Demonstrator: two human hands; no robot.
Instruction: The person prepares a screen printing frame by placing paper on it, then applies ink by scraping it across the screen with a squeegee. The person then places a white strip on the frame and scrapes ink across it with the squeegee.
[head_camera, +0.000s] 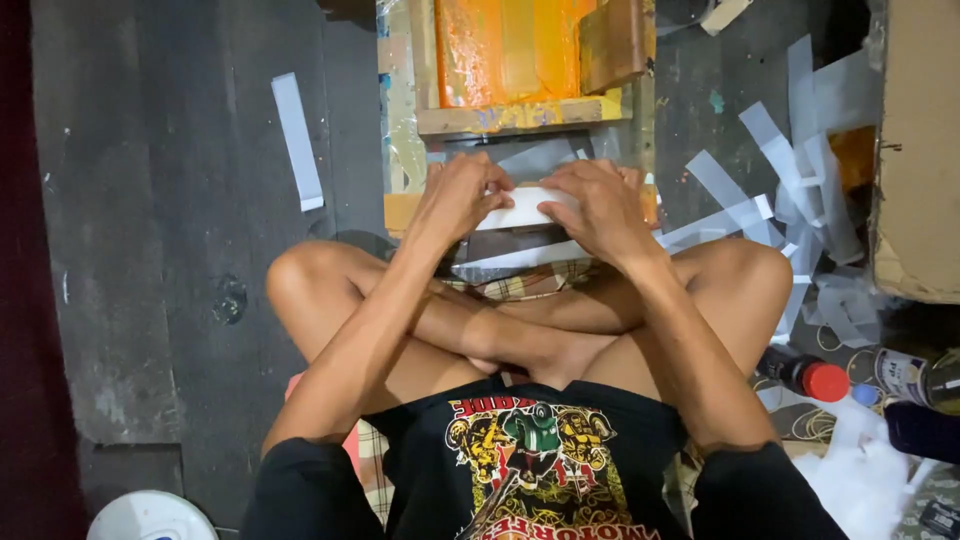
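I sit cross-legged on a dark floor. Between both hands I hold a white strip of tape or paper (524, 207), just above my knees. My left hand (462, 195) pinches its left end with the fingers curled over it. My right hand (597, 207) grips its right end with the thumb on the strip's near edge. Just beyond the hands lies a wooden screen-printing frame (520, 117) with an orange mesh (500, 50). A wooden block or squeegee (612, 42) rests on the frame's right side.
Several loose white strips (800, 170) lie scattered on the floor at the right; one more strip (298, 140) lies at the left. A cardboard box (915, 160) stands at the right edge. A red-capped bottle (812, 377) and another bottle (915, 378) lie by my right knee. A white round lid (150, 516) sits bottom left.
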